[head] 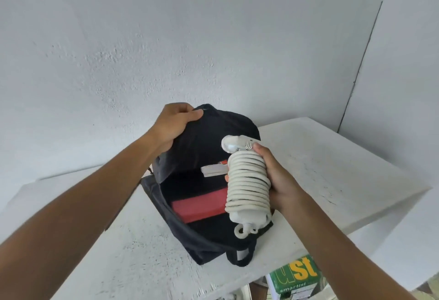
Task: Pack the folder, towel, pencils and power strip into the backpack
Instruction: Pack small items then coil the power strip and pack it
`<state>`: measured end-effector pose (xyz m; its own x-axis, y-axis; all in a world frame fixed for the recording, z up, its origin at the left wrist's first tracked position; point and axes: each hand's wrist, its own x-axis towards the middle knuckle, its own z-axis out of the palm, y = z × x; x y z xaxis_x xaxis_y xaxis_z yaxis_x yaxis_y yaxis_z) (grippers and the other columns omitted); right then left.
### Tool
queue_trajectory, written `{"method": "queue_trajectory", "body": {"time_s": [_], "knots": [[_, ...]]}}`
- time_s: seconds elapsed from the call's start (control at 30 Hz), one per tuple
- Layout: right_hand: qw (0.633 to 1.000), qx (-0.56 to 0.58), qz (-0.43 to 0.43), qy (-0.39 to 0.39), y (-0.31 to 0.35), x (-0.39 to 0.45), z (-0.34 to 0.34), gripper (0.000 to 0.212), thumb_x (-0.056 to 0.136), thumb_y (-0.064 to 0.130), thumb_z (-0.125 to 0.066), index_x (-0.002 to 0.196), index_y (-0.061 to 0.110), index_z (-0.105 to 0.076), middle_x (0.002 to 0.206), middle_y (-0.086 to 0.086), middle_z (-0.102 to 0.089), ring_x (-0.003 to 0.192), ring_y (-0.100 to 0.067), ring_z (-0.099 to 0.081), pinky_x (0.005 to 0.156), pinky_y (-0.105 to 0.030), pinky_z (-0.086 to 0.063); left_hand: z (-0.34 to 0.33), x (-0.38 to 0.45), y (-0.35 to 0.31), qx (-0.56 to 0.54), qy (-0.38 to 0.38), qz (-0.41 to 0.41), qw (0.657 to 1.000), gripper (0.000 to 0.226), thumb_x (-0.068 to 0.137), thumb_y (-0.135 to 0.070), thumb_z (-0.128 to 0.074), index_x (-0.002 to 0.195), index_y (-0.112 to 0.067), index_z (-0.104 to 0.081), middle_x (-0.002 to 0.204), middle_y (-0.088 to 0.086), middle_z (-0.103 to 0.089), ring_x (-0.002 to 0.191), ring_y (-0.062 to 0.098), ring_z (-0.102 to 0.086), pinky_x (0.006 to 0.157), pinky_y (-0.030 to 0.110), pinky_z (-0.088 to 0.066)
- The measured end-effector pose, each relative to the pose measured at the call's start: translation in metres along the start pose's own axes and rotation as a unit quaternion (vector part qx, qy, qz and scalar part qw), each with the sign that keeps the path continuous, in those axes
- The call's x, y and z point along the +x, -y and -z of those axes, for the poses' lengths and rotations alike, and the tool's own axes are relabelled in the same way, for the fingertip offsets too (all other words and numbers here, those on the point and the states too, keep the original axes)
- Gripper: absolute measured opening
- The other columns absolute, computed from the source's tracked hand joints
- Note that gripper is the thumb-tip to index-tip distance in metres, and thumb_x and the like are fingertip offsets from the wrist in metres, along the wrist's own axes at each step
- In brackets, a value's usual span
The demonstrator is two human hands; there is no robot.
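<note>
— So where is the strip [247, 181]?
— My right hand [280, 181] holds it, standing up, right over the open bag [190, 235] near the desk's [332, 169] front edge.
— And the other hand?
— My left hand [171, 126] grips the flap, farther back. The strip goes down, end first.

The backpack [204, 138] is black, with a red folder [198, 206] showing inside. The coiled power strip [247, 181] is off-white (slightly greyed), the table [320, 169] speckled white; lower right, a green box [294, 276] carries yellow lettering.
</note>
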<state>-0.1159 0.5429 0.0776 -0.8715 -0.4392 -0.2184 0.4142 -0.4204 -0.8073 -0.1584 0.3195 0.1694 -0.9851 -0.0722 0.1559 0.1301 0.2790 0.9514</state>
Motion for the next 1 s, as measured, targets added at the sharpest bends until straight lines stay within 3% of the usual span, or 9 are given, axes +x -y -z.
{"method": "queue_trajectory", "body": {"time_s": [0.1,0.2,0.33,0.43,0.6,0.67,0.83,0.9,1.0], "knots": [[0.996,0.051,-0.043,-0.065,-0.019,0.014,-0.002,0.073,0.070,0.052,-0.077,0.123,0.004,-0.062,0.114,-0.022,-0.066,0.100,-0.034,-0.066,0.086,-0.047,-0.054,-0.005,0.006,-0.018,0.075,-0.050,-0.092,0.992,0.026,0.089,-0.020,-0.065,0.065,-0.016,-0.059,0.067,-0.002,-0.060,0.065,0.013,-0.056,0.062,0.024,-0.045],[0.984,0.115,-0.068,-0.120,-0.037,0.027,-0.007,0.056,0.078,0.047,-0.072,0.112,0.002,-0.066,0.109,-0.021,-0.069,0.098,-0.034,-0.068,0.086,-0.048,-0.054,-0.011,0.006,-0.028,0.136,-0.085,-0.162,0.974,0.022,0.091,-0.021,-0.064,0.069,-0.016,-0.061,0.068,-0.005,-0.058,0.065,0.009,-0.053,0.062,0.018,-0.042],[0.967,0.155,-0.078,-0.186,-0.046,0.058,-0.021,0.056,0.083,0.046,-0.068,0.120,0.005,-0.059,0.108,-0.020,-0.069,0.096,-0.037,-0.069,0.082,-0.051,-0.056,-0.014,0.004,-0.031,0.175,-0.100,-0.215,0.956,0.018,0.090,-0.021,-0.064,0.075,-0.011,-0.063,0.066,-0.008,-0.057,0.062,0.006,-0.050,0.057,0.011,-0.039],[0.968,0.124,-0.054,-0.212,-0.046,0.082,-0.030,0.050,0.080,0.045,-0.073,0.110,0.007,-0.059,0.103,-0.017,-0.070,0.090,-0.035,-0.070,0.082,-0.052,-0.056,-0.012,0.003,-0.034,0.188,-0.095,-0.236,0.949,0.017,0.089,-0.020,-0.065,0.076,-0.009,-0.064,0.070,-0.002,-0.061,0.062,0.009,-0.051,0.058,0.012,-0.040],[0.984,-0.060,-0.108,-0.129,-0.029,0.115,-0.044,0.057,0.078,0.050,-0.072,0.114,0.007,-0.060,0.102,-0.015,-0.070,0.085,-0.029,-0.070,0.067,-0.037,-0.058,-0.013,0.003,-0.040,0.195,-0.086,-0.271,0.939,0.017,0.088,-0.016,-0.066,0.078,-0.003,-0.065,0.078,0.011,-0.065,0.069,0.019,-0.054,0.060,0.014,-0.040],[0.979,-0.137,-0.105,-0.105,-0.027,0.124,-0.053,0.056,0.077,0.046,-0.075,0.113,0.005,-0.060,0.103,-0.016,-0.069,0.086,-0.029,-0.070,0.073,-0.038,-0.059,-0.015,0.004,-0.041,0.193,-0.078,-0.274,0.939,0.016,0.088,-0.015,-0.066,0.078,-0.002,-0.066,0.079,0.011,-0.066,0.070,0.020,-0.054,0.060,0.016,-0.040],[0.974,-0.178,-0.083,-0.113,-0.029,0.161,-0.072,0.073,0.063,0.046,-0.082,0.118,0.007,-0.058,0.107,-0.016,-0.067,0.088,-0.033,-0.069,0.080,-0.049,-0.058,-0.017,0.008,-0.043,0.161,-0.059,-0.279,0.945,0.015,0.088,-0.015,-0.066,0.076,-0.005,-0.065,0.075,0.014,-0.066,0.071,0.031,-0.059,0.064,0.034,-0.047],[0.968,-0.204,-0.092,-0.117,-0.026,0.169,-0.079,0.071,0.069,0.047,-0.079,0.122,0.005,-0.056,0.108,-0.014,-0.066,0.089,-0.031,-0.068,0.079,-0.047,-0.058,-0.017,0.008,-0.043,0.148,-0.045,-0.269,0.951,0.015,0.088,-0.014,-0.066,0.075,-0.006,-0.065,0.075,0.017,-0.066,0.072,0.035,-0.060,0.064,0.038,-0.048],[0.963,-0.227,-0.114,-0.091,-0.017,0.172,-0.087,0.049,0.090,0.041,-0.062,0.123,0.006,-0.052,0.095,-0.006,-0.060,0.077,-0.022,-0.061,0.063,-0.033,-0.053,-0.014,0.007,-0.044,0.124,-0.019,-0.257,0.958,0.015,0.088,-0.015,-0.066,0.075,-0.007,-0.065,0.074,0.018,-0.065,0.065,0.031,-0.058,0.059,0.035,-0.045]]}}
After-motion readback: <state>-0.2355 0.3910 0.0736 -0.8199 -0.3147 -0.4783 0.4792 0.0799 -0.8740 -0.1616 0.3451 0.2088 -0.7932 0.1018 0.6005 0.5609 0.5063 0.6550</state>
